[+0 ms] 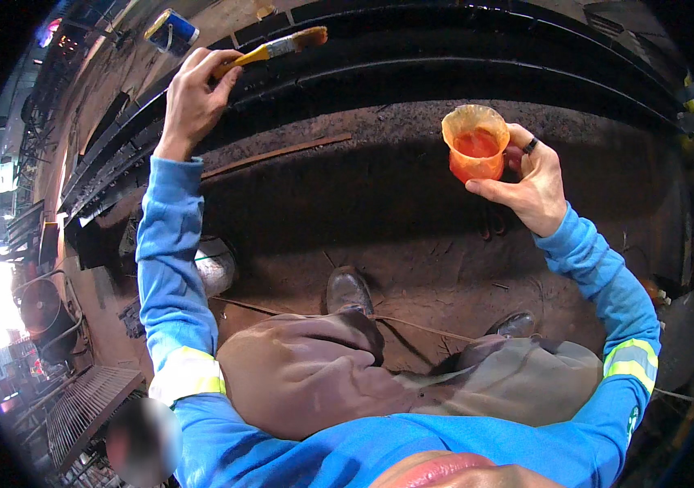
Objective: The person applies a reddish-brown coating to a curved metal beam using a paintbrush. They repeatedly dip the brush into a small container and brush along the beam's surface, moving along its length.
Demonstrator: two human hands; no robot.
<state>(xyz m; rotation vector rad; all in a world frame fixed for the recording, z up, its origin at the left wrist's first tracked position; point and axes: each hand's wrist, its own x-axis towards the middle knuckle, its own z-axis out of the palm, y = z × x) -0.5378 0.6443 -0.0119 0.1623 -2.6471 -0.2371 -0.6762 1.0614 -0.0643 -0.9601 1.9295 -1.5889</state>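
My left hand (199, 96) is closed around the yellow handle of a paintbrush (280, 47), up at the far left. The brush points to the right, and its bristles look reddish brown. Beneath and beyond it run long dark beams (379, 77). On the right, my right hand (536, 177) grips a translucent plastic cup (465, 124) between thumb and fingers. Orange-red paint (479, 144) lies inside the cup, and its rim is stained and uneven. Brush and cup are well apart.
A blue and white bucket (171, 32) stands at the far left. A rusty strip (278, 156) lies before the beams. By my left forearm sits a silvery rounded container (215, 267). A cord or thin rod (420, 327) crosses the floor near my boots (349, 290). A slatted metal rack (91, 411) is at lower left.
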